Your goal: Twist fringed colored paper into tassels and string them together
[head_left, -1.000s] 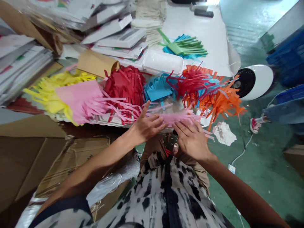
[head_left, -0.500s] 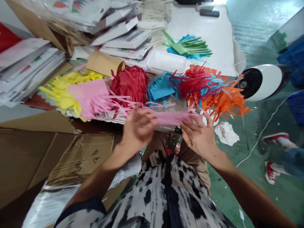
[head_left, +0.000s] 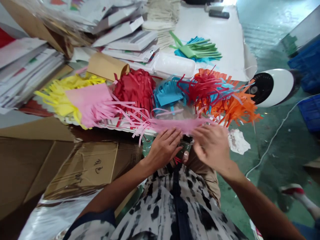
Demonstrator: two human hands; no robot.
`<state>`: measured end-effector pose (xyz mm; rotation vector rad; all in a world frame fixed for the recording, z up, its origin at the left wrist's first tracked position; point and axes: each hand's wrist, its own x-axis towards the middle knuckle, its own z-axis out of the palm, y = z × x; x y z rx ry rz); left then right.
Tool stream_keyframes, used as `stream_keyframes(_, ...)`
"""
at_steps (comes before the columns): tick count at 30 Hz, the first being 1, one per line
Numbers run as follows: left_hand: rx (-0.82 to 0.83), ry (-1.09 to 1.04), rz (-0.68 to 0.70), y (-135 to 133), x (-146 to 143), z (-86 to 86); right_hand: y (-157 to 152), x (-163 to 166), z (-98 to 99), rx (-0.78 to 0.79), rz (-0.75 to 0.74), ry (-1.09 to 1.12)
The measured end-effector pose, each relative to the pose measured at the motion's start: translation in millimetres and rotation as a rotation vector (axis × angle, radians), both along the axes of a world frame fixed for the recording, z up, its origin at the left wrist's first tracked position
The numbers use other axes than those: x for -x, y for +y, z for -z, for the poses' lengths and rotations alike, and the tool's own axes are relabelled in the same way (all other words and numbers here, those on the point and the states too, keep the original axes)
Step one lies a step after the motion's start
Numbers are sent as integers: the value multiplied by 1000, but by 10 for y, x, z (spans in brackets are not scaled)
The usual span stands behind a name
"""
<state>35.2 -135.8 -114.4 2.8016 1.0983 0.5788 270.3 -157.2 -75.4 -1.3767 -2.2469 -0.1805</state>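
- A table [head_left: 225,36] crowded with cut paper stands on a green floor [head_left: 270,160]; clock directions run from the middle of the pink strip.
- The pink strip [head_left: 172,125] lies crosswise at the table's near edge, slightly blurred, its ends split into thin strands.
- The left hand [head_left: 163,146], at 7 o'clock, rests on the strip's near side — fingers stretched and close together, thumb apart.
- The right hand [head_left: 212,143], at 4 o'clock, is at the strip's right end — too blurred to tell whether it grips or merely touches.
- At 12 o'clock, just beyond the strip, sits blue paper [head_left: 170,95], with a white tub [head_left: 175,65] farther back.
- At 10 o'clock lies red fringed paper [head_left: 136,86]; between 9 and 10, a pink fringed sheet [head_left: 85,98] partly covers yellow paper [head_left: 60,100].
- Between 2 and 3, orange fringed paper [head_left: 240,106] spills past the table edge.
- Between 12 and 1, green paper [head_left: 190,50] lies over blue pieces.
- At 11, envelopes [head_left: 135,41] are piled; at 8, below the table, is a cardboard box [head_left: 95,166].
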Motion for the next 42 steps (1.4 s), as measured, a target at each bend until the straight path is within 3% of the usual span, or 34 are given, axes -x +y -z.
stream_keyframes(2,-8,-4,9,-29,5,10,-22,155,102,134,-112,-72)
stream_keyframes(4,-16,-19,16,-42,31,21,1,144,198,204,-90,-151)
stream_keyframes(7,-13,-54,20,-44,83,18,83,-155,205,180,112,-202)
stream_keyframes(10,-2,-74,38,-49,108,-9,105,-413,44,57,370,-132)
stream_keyframes(11,-2,-78,39,-53,105,-17,85,-418,-8,19,393,-91)
stream_keyframes(13,-1,-79,39,-64,85,-22,17,-295,-43,20,270,-49)
stream_keyframes(16,-3,-73,57,-62,60,25,-80,35,127,98,-47,-99)
stream_keyframes(21,-66,-108,121,51,348,159,-88,215,525,116,-47,-138)
stream_keyframes(24,-117,-70,91,126,719,102,-79,153,560,77,-46,-135)
stream_keyframes(27,-165,-80,-76,117,930,-70,-101,131,533,47,-38,-95)
stream_keyframes(30,-178,-147,-141,49,782,-175,-128,137,528,65,-21,-59)
stream_keyframes(33,-122,-141,52,33,442,-98,-128,119,525,74,-23,-47)
stream_keyframes(35,-82,-120,107,75,278,-3,-110,83,501,70,-24,-43)
stream_keyframes(38,-31,-123,92,176,229,60,-63,13,423,102,-76,-16)
stream_keyframes(42,79,-205,21,280,308,-60,19,-30,284,187,-94,123)
